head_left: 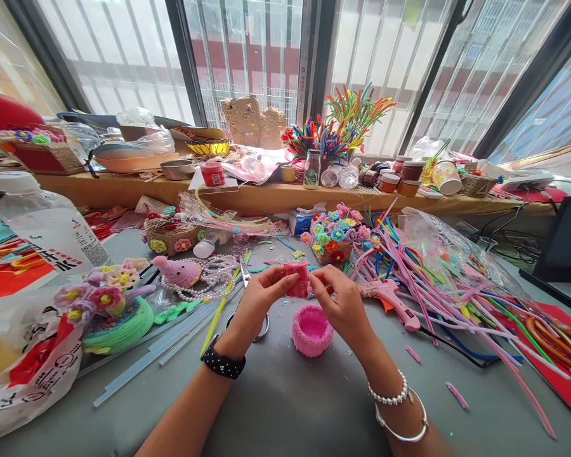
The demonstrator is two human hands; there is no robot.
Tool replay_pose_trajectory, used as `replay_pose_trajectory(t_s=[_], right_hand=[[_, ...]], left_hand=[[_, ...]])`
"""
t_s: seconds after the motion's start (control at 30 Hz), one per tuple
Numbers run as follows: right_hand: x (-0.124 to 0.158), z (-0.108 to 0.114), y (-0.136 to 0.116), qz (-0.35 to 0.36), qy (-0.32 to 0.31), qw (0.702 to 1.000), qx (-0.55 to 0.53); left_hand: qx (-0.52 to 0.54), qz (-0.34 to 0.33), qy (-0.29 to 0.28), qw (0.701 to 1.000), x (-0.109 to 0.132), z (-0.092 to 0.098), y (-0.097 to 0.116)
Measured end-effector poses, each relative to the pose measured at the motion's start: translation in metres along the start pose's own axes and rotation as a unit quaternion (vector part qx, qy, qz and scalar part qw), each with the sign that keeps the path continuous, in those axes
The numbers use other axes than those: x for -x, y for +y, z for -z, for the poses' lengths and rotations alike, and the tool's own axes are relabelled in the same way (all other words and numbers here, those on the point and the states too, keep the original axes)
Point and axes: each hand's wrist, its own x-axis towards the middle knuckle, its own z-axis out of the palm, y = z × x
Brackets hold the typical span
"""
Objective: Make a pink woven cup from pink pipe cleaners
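Between my two hands, raised over the table, is a small flat red packet (297, 281). My left hand (262, 295) pinches its left edge between thumb and fingers. At the packet's right edge, the thumb and fingertips of my right hand (335, 298) are pressed together on it. Just below stands a small round pink cup (313, 343) with a ribbed, fuzzy-looking wall and an open top. A pair of scissors (263, 330) lies partly hidden behind my left hand. To the right of my right hand lies a pink glue gun (394, 303).
Glue sticks (157, 352), pearl strings (219, 274) and a pink knitted-looking bird figure (178, 271) lie left. Pink pipe cleaners (421, 270) pile up right. A flower basket (332, 244) stands behind; a bottle (52, 222) stands at far left. Jars line the ledge (266, 198).
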Motion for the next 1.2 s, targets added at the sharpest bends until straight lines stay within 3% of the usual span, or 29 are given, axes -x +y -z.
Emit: replay_pose_trajectory(t_s=[0.2, 0.27, 0.37, 0.43, 0.53, 0.63, 0.8, 1.0, 1.1, 1.2], right_hand=[[0.001, 0.002, -0.006, -0.056, -0.045, 0.986, -0.149], [0.001, 0.002, -0.006, -0.06, -0.035, 0.985, -0.161], [0.002, 0.0, -0.003, 0.002, 0.027, 0.999, -0.031], [0.002, -0.003, 0.001, 0.059, 0.047, 0.995, 0.072], [0.002, -0.008, 0.005, 0.115, 0.025, 0.98, 0.159], [0.003, -0.008, 0.004, 0.13, -0.005, 0.979, 0.155], [0.002, -0.003, -0.002, 0.03, 0.002, 0.999, -0.011], [0.0, -0.003, 0.006, -0.125, 0.085, 0.976, -0.157], [0.0, -0.004, 0.006, -0.137, 0.106, 0.972, -0.159], [0.0, -0.004, 0.003, -0.103, 0.101, 0.984, -0.107]], left_hand=[[0.119, 0.041, -0.091, 0.988, 0.001, -0.004, 0.0], [0.114, 0.045, -0.102, 0.987, 0.001, -0.004, 0.0], [-0.024, -0.003, -0.021, 0.999, 0.0, -0.003, -0.001], [-0.136, -0.045, 0.04, 0.989, 0.0, -0.003, -0.002], [-0.183, -0.059, 0.031, 0.981, 0.0, -0.004, -0.003], [-0.171, -0.069, 0.007, 0.983, 0.002, -0.006, -0.002], [-0.137, -0.094, -0.007, 0.986, 0.005, -0.008, 0.003], [-0.063, -0.077, 0.019, 0.995, 0.004, -0.009, 0.002], [-0.025, -0.057, 0.009, 0.998, 0.004, -0.01, -0.001], [-0.012, -0.05, 0.006, 0.999, 0.005, -0.011, -0.002]])
